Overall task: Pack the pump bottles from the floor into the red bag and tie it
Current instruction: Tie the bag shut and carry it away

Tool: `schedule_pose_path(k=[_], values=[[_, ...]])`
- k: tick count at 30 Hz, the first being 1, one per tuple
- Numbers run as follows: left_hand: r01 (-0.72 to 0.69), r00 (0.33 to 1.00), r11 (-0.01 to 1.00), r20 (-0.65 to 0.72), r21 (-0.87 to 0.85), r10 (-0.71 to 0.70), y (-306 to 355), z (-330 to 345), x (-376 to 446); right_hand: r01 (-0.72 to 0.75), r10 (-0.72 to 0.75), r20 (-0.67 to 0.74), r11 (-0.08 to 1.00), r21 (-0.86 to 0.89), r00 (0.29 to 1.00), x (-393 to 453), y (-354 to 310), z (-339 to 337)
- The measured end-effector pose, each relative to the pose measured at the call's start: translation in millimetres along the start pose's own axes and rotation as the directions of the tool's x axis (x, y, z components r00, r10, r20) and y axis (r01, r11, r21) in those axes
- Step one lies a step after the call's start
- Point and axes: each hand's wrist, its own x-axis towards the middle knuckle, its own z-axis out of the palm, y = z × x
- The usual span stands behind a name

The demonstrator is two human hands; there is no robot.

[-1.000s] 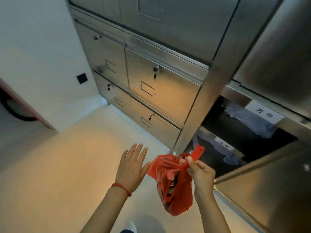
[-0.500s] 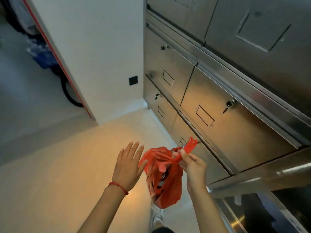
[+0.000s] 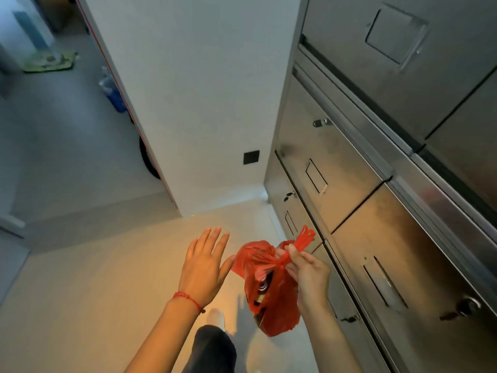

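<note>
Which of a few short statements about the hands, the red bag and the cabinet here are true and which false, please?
1. The right hand pinches the red bag by its gathered handles. True.
2. The left hand grips the bag's bottom. False: it is open, fingers spread, beside the bag.
3. The bag rests on the floor. False: it hangs in the air.
4. Steel cabinet drawers stand to the right. True.

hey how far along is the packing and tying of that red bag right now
Packing looks done: the red bag hangs full, something dark showing through its gaps, and no bottles lie on the visible floor. In hand: the right hand pinches the gathered handles at a bunched neck; the left hand is open beside it. Left: possibly snugging the knot; I can't tell if it's tight.
</note>
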Motion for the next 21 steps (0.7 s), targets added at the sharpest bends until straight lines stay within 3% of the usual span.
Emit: schedule_pose_path(k=[12, 21], values=[[-0.029, 0.999, 0.998, 0.047, 0.051, 0.027, -68, -6, 218, -0.001, -0.002, -0.052, 0.999, -0.043, 0.999, 181, -27, 104], [-0.031, 0.999, 0.999, 0.042, 0.015, 0.03, -103, 27, 328, -0.035, 0.033, -0.034, 0.998, -0.053, 0.999, 308, -15, 166]])
